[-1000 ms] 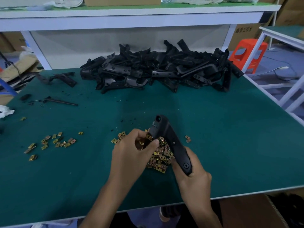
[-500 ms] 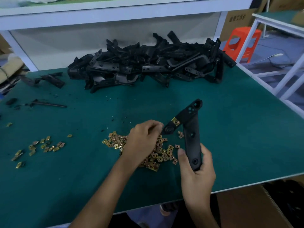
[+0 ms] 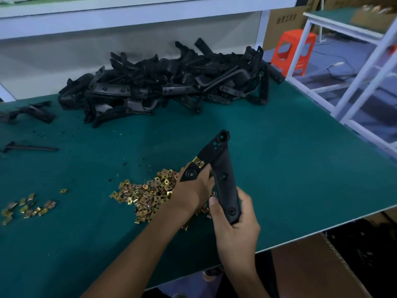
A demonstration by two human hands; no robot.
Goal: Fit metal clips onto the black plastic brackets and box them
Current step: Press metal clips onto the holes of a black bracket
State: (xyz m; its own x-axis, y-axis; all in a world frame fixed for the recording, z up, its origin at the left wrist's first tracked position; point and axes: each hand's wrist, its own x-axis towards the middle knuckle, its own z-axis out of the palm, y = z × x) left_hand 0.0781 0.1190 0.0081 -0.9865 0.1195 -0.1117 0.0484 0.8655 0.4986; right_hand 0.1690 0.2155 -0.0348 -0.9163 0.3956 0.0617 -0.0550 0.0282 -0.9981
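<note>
Black plastic bracket point(image 3: 226, 187), matte, V-shaped and dotted with round holes, is held up right of centre over the green table point(image 3: 290, 168). Its long arm is clamped in the right hand point(image 3: 236, 229) grip. A shiny brass-coloured clip point(image 3: 198, 162) is seated on the short arm, which is touched by the left hand point(image 3: 193, 190); that grip can't be made out tbh. Loose clips point(image 3: 146, 194) are piled centre-left.

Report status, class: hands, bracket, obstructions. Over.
Right hand grips bracket, one clip fitted. Left hand at clip pile, grasp unseen. Nothing blocking.
</note>
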